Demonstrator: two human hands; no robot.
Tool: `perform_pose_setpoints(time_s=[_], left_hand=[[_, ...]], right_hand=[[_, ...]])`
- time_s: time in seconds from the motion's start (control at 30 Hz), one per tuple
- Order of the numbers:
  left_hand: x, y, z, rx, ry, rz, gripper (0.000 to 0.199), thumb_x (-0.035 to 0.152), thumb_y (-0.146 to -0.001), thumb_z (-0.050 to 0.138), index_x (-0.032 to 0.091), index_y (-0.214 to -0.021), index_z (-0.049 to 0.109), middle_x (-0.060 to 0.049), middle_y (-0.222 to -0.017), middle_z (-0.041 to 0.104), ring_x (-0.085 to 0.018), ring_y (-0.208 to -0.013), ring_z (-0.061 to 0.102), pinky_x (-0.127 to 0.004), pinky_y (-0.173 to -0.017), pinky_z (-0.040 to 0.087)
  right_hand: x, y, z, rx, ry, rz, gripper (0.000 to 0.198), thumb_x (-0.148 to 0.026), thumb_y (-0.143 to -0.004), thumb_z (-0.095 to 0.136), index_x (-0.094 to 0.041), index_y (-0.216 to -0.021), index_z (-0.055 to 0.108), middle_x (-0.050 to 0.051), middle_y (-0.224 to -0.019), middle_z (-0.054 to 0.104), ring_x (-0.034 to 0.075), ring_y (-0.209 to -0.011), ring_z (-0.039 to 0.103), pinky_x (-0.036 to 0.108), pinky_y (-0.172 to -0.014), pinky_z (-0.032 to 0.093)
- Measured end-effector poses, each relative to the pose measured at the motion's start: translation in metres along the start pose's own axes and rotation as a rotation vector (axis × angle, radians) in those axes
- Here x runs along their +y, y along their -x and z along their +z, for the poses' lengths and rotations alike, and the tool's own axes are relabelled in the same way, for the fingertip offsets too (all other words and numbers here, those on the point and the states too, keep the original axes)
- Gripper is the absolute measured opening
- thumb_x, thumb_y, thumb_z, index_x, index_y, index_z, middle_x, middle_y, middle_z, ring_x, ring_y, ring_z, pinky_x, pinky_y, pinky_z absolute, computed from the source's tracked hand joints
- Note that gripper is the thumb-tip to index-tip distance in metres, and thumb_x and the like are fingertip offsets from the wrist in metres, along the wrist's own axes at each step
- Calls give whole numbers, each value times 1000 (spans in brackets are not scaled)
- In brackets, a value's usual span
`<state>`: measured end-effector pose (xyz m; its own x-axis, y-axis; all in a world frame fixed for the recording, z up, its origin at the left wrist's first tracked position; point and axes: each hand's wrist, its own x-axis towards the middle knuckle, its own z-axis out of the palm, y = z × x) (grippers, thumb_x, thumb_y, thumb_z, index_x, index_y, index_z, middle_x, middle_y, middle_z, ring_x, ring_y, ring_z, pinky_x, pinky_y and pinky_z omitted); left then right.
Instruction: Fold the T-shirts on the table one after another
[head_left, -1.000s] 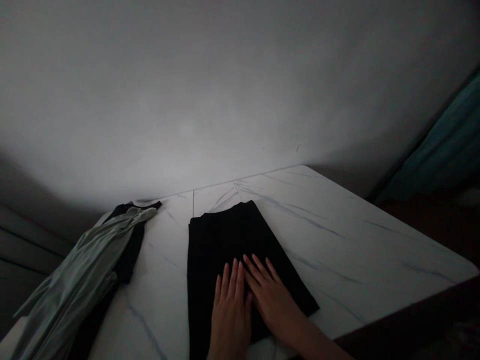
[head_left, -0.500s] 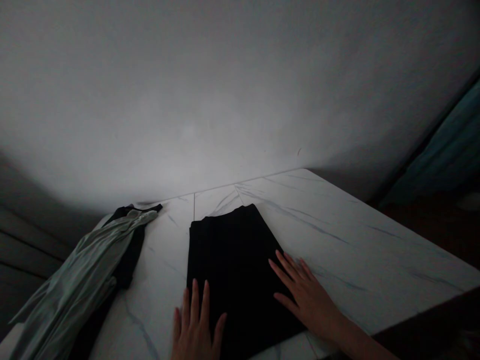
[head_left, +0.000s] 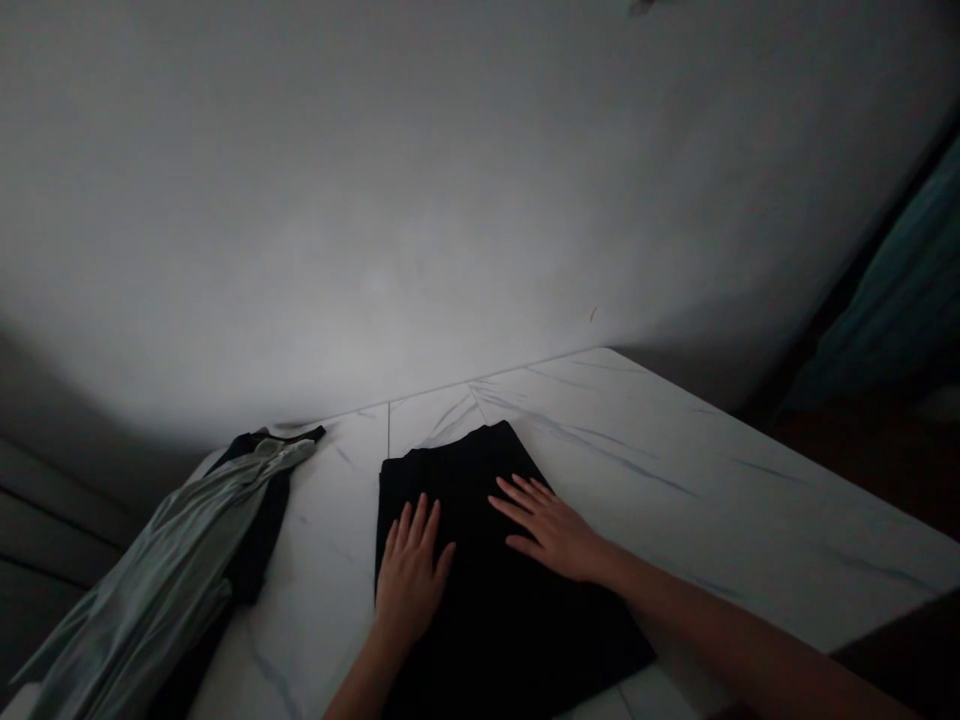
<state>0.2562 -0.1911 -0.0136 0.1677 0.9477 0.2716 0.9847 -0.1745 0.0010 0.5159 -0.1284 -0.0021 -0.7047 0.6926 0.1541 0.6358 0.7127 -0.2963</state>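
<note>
A black garment [head_left: 480, 620] lies flat on the white marble-patterned table [head_left: 637, 430], its uneven upper edge toward the wall. In the dim light I cannot tell what kind of garment it is. Resting on its left side is my left hand [head_left: 411, 575], palm down with the fingers stretched out. My right hand [head_left: 551, 525] lies on the upper right part of the cloth, fingers spread toward the middle. Neither hand grasps anything. The near end of the garment runs out of view at the bottom.
On the table's left lie a grey-green garment [head_left: 172, 580] and a black one [head_left: 259, 540] beneath it. A pale wall [head_left: 420, 220] borders the far edge. Teal fabric [head_left: 892, 310] hangs at the right, beyond the table's side edge.
Both hands have slid up the black garment, away from me, and the right one also inward. The cloth's lower right corner now reaches farther right.
</note>
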Motion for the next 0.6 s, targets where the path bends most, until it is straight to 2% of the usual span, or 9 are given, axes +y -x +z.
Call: perform_pose_setpoints(time_s=[0.1,0.17,0.23,0.33,0.47,0.53,0.6], left_hand=[[-19,14,9,61,-55,-212,62,49,-95,33,15,-147,34,-12,-154,34,-33,-142,32,-54,-111,37],[-21,19,12,97,-87,-282,65,50,-94,36,11,-146,36,-17,-152,36,-37,-140,32,-56,-111,35],[-15,16,12,146,-109,-289,67,50,-93,38,7,-144,39,-22,-149,39,-39,-140,32,-59,-112,32],[-1,0,9,174,-55,-127,61,42,-94,38,9,-146,35,-20,-150,38,-36,-142,29,-57,-113,32],[8,-31,7,3,108,224,57,36,-98,31,18,-151,19,-10,-154,34,-22,-143,31,-44,-113,38],[0,-48,10,-62,131,283,57,38,-98,31,18,-151,21,-11,-154,35,-21,-142,32,-43,-114,37],[-14,-62,13,-79,115,271,55,38,-98,32,17,-149,26,-11,-153,36,-22,-142,32,-44,-115,35]], right_hand=[[31,7,-1,29,41,131,62,-58,-97,35,-27,-151,29,9,-158,20,26,-145,21,51,-118,23],[39,7,0,49,75,168,65,-59,-96,33,-25,-151,29,11,-158,21,28,-145,21,53,-117,22],[35,2,0,96,105,166,66,-59,-96,34,-22,-151,30,13,-157,23,29,-145,20,56,-117,19],[15,-13,0,90,65,46,64,-53,-98,36,-19,-152,26,13,-156,24,28,-146,17,55,-118,19],[-3,-41,-1,-93,-83,-216,60,-47,-100,36,-21,-152,22,9,-157,25,21,-146,18,46,-120,19],[0,-54,-3,-127,-100,-249,61,-48,-100,38,-21,-152,21,9,-157,25,21,-146,17,46,-120,15],[10,-66,-5,-142,-85,-228,62,-49,-99,38,-20,-152,23,10,-157,24,22,-146,16,47,-120,14]])
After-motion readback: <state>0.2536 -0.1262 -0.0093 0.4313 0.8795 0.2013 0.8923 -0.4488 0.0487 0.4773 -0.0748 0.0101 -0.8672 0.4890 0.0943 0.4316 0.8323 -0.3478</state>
